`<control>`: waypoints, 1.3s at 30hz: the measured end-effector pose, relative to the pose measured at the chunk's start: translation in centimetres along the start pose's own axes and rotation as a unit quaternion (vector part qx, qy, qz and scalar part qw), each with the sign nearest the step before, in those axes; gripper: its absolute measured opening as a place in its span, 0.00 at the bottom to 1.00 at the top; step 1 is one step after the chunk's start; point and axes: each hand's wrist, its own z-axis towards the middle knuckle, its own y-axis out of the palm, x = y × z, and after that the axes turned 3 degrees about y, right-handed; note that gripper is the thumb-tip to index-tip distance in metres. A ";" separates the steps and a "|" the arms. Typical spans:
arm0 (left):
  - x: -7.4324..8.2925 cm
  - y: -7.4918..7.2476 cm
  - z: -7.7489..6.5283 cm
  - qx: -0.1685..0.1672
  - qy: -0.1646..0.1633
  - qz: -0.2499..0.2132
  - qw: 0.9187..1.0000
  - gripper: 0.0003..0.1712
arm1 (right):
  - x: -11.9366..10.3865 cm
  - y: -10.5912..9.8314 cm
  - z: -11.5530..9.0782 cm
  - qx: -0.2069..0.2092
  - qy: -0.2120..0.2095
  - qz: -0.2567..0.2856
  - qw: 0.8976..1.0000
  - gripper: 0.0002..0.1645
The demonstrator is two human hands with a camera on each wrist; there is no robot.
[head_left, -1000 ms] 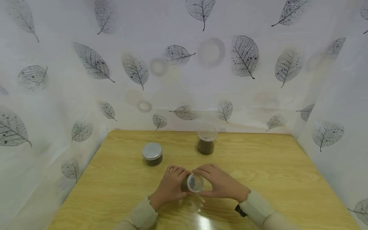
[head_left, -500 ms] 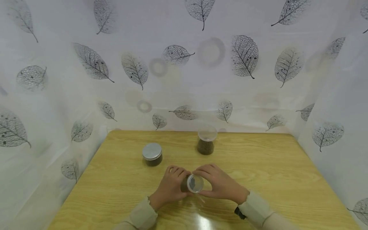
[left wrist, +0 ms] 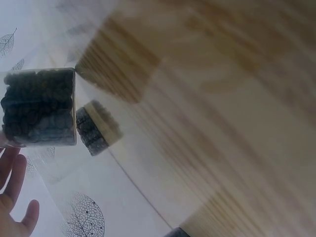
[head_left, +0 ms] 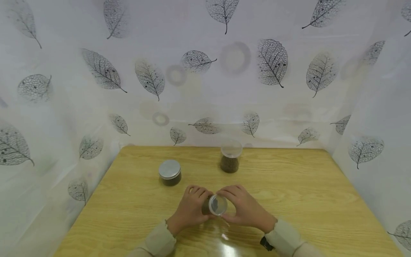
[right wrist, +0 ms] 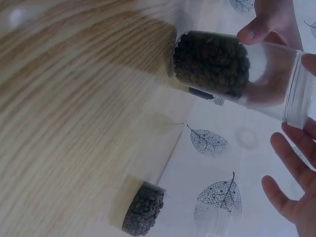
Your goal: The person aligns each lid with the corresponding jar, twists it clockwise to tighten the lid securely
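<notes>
In the head view a clear jar [head_left: 206,206], partly filled with dark beans, lies tilted between my hands, its round end facing me. My left hand [head_left: 190,207] grips its body from the left. On the other side, the thumb and fingers of my right hand [head_left: 247,208] curve round the rim of its clear lid [right wrist: 299,94]. Seen from the right wrist, the beans [right wrist: 212,64] fill the lower part of the jar; the upper part shows clear. The left wrist view shows the bean-filled part [left wrist: 39,107] near its left edge.
A low jar with a silver lid [head_left: 170,169] and dark contents stands back left on the wooden table [head_left: 289,185]. Another clear jar [head_left: 229,163], partly full of dark beans, stands at the back middle. A leaf-printed curtain [head_left: 205,96] surrounds the table on three sides.
My right hand has shifted slightly round the lid, its wrist moving a little left. The jar and my left hand stay in place.
</notes>
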 end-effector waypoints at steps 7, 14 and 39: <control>-0.1 0.3 -0.1 0.008 0.001 0.007 1.000 0.37 | -0.3 0.3 -0.1 0.021 0.010 -0.010 1.000 0.38; -0.1 0.4 -0.1 0.015 0.001 0.007 1.000 0.36 | -0.8 0.3 -0.2 0.035 0.019 -0.016 0.999 0.37; -0.1 0.0 0.1 0.008 -0.004 0.008 1.000 0.37 | -0.8 0.3 -0.4 0.023 0.044 -0.009 0.999 0.39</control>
